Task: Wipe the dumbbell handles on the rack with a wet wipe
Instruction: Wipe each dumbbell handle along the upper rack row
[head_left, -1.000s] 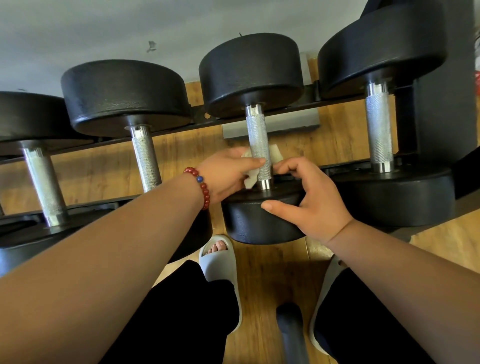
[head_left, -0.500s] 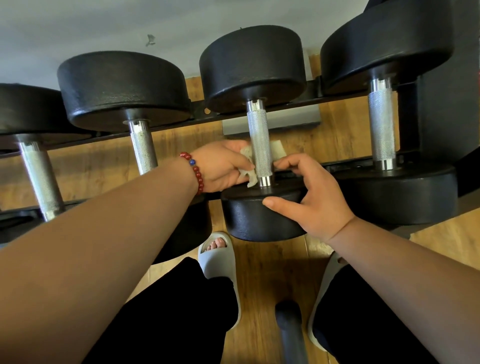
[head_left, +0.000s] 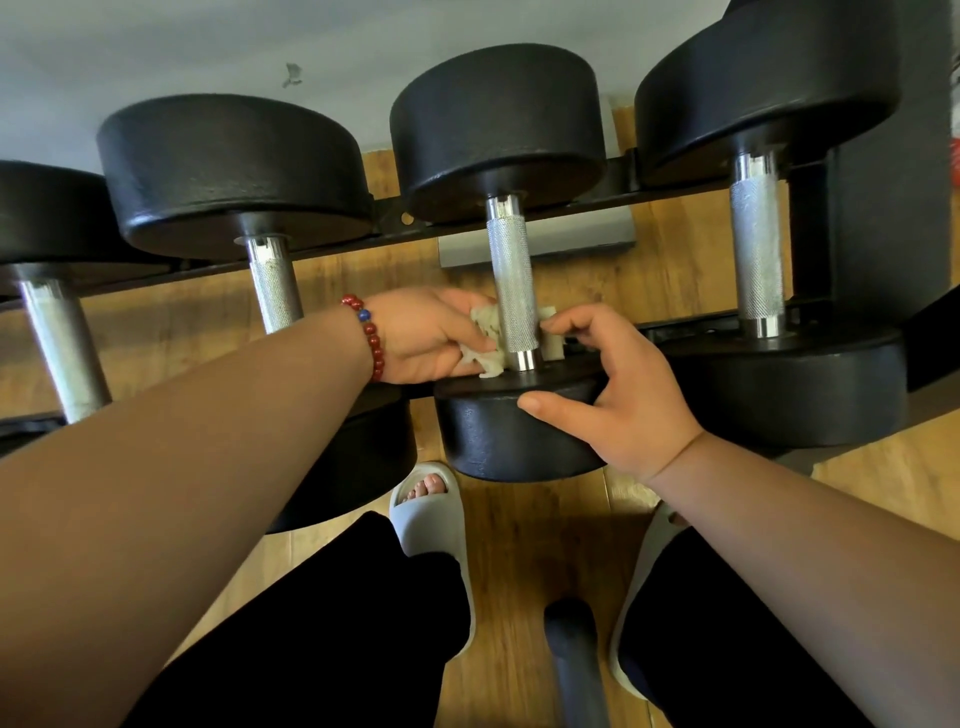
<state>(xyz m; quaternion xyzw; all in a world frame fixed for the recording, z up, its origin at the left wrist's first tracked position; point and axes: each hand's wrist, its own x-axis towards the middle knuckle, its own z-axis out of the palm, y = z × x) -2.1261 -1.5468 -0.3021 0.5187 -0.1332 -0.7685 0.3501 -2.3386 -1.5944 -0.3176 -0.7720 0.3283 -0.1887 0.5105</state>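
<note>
Several black dumbbells with knurled silver handles lie across a black rack (head_left: 582, 205). The middle dumbbell's handle (head_left: 511, 280) has a crumpled pale wet wipe (head_left: 485, 338) looped behind its near end. My left hand (head_left: 426, 338) pinches the wipe's left end beside the handle. My right hand (head_left: 613, 384) pinches the wipe's right end with its fingertips, while its thumb rests on the rim of the near weight head (head_left: 498, 436). Other handles stand to the left (head_left: 272, 283) and right (head_left: 756, 249).
The rack's upright (head_left: 878, 218) rises at the right. Below are a wooden floor (head_left: 519, 545), my legs in black trousers and grey slippers (head_left: 421, 514), and a dark bar (head_left: 574, 660) between my feet. A grey wall lies behind the rack.
My left hand has slid back to the left of the handle, drawing the wipe that way. My right hand has stayed at the near weight head.
</note>
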